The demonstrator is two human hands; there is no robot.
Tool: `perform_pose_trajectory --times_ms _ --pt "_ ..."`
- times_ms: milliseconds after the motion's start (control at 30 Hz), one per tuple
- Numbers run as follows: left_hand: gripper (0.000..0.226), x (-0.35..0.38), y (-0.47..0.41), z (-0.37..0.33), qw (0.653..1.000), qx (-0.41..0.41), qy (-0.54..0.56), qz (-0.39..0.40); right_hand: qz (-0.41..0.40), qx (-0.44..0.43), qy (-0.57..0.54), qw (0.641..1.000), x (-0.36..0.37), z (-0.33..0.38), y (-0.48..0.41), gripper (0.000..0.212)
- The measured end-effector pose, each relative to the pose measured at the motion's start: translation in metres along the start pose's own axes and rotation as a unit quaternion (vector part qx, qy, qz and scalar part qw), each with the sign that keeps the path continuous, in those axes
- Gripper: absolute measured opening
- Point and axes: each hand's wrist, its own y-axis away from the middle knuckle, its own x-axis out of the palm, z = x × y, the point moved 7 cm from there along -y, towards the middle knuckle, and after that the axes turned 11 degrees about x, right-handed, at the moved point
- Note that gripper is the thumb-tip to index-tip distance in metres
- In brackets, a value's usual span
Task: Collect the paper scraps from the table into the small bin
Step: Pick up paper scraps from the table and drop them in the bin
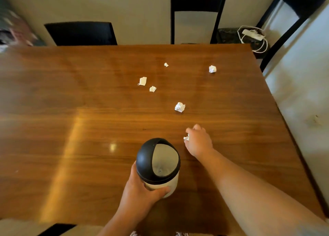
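Note:
A small white bin (158,166) with a black domed lid stands on the wooden table (71,111) near the front edge; its lid opening faces up and right. My left hand (140,189) grips the bin's body from the left. My right hand (198,141) is just right of the bin, fingers closed around a crumpled paper scrap (186,138). Several white scraps lie further out: one ball (180,107) closest, a small one (152,89), a flat piece (142,81), a tiny one (166,64) and a ball (212,69) at the far right.
Black chairs stand behind the table's far edge (81,33) (197,13) and at the right corner (288,22). A white power strip with cord (252,35) rests on a dark seat at the far right. Another chair back (57,229) shows at the near edge.

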Motion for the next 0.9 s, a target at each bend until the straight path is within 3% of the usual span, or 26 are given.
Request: perform_pose_trajectory --times_ms 267,433,500,600,733,800,833,900 --pt "0.11 -0.019 0.023 0.004 1.0 -0.022 -0.003 0.004 0.067 0.004 -0.139 0.988 0.026 -0.025 0.074 0.008" --pt "0.099 -0.025 0.039 0.009 0.999 -0.022 -0.006 0.041 0.069 0.052 -0.266 0.96 -0.004 -0.031 0.137 0.017" --pt "0.098 -0.029 0.046 0.009 0.999 -0.015 -0.005 0.05 0.014 0.044 -0.31 0.95 -0.051 -0.017 0.157 0.015" --pt "0.102 -0.035 0.055 0.007 0.998 -0.008 -0.008 0.055 -0.164 -0.026 -0.335 0.927 -0.153 0.007 0.197 0.016" --pt "0.104 -0.043 0.065 0.005 0.998 0.006 0.006 0.061 -0.419 -0.18 -0.415 0.787 -0.272 0.028 0.289 0.019" --pt "0.103 -0.045 0.068 0.001 0.998 0.02 0.006 0.063 -0.459 -0.217 -0.422 0.751 -0.275 0.041 0.314 0.018" --pt "0.103 -0.046 0.069 -0.001 0.998 0.028 0.01 0.064 -0.444 -0.225 -0.407 0.766 -0.261 0.053 0.316 0.017" --pt "0.104 -0.047 0.07 -0.006 0.997 0.042 0.024 0.066 -0.314 -0.216 -0.335 0.862 -0.207 0.084 0.302 0.026"
